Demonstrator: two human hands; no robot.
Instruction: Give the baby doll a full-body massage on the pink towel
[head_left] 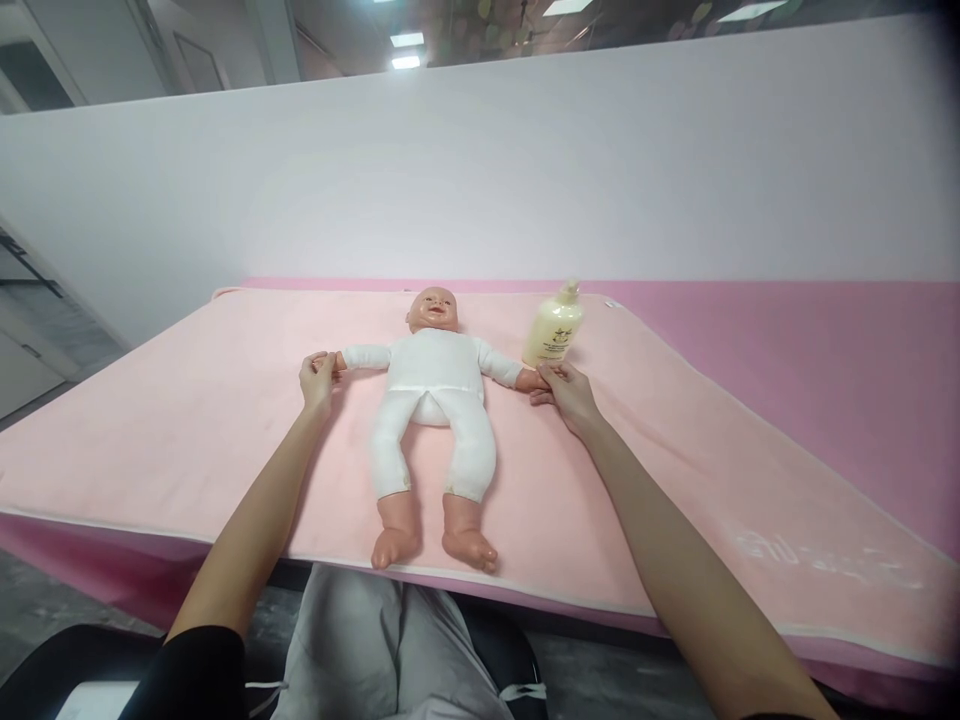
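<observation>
A baby doll [435,365] with a white cloth body and plastic head, hands and feet lies on its back, head away from me, arms stretched out to both sides. My left hand [318,378] is closed on the doll's hand at the left. On the other side, my right hand [568,396] pinches the doll's other hand between thumb and fingers. Just behind my right hand stands a pale yellow pump bottle [553,328] with a printed label, upright and not held.
Under the doll a pink towel [187,420] is spread over a darker pink surface [847,380]. A white partition [480,180] rises behind it. My legs in grey trousers [375,640] are at the near edge.
</observation>
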